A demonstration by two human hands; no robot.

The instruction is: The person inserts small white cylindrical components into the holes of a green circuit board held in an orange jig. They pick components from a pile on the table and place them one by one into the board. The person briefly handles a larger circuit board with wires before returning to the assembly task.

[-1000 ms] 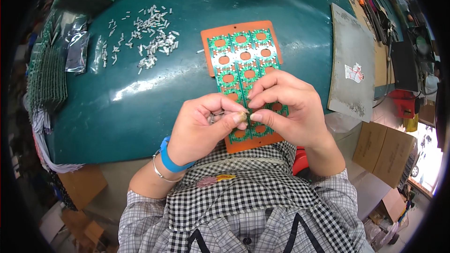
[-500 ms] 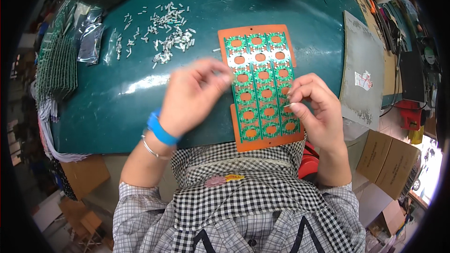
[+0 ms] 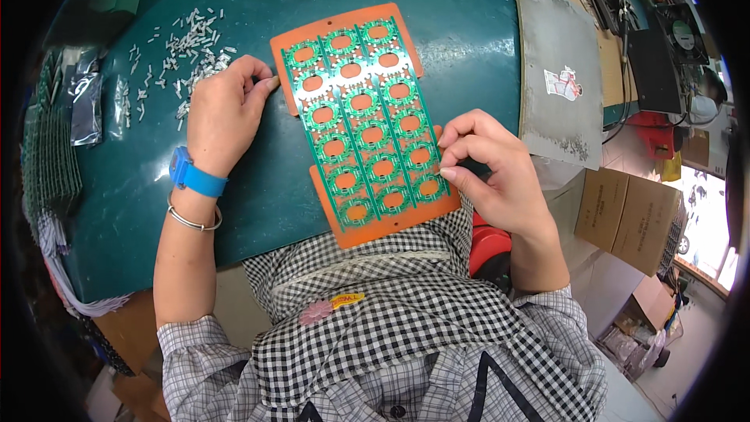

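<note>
A green circuit board panel [image 3: 362, 101] with rows of oval cut-outs lies on an orange backing plate [image 3: 344, 241], slightly tilted on the table in front of me. My left hand [image 3: 226, 109] is at the plate's upper left edge. Its thumb and forefinger are pinched together, and what is between them is hidden. Beside the lower right edge of the panel is my right hand [image 3: 492, 176], its thumb and forefinger drawn close together. Anything in that pinch is too small to make out. Many small white parts [image 3: 191, 43] lie scattered beyond my left hand.
Stacked green boards [image 3: 51, 148] stand at the left, near a silvery bag [image 3: 86, 105]. A grey worn sheet [image 3: 558, 70] lies on the right with tools beyond it. Cardboard boxes [image 3: 625, 215] sit lower right, and a red object [image 3: 491, 246] is by my lap.
The whole view has shifted, so the table appears farther left. My left hand has gone from the panel's left side to the plate's upper left edge. The pale sliver in my right fingers no longer shows.
</note>
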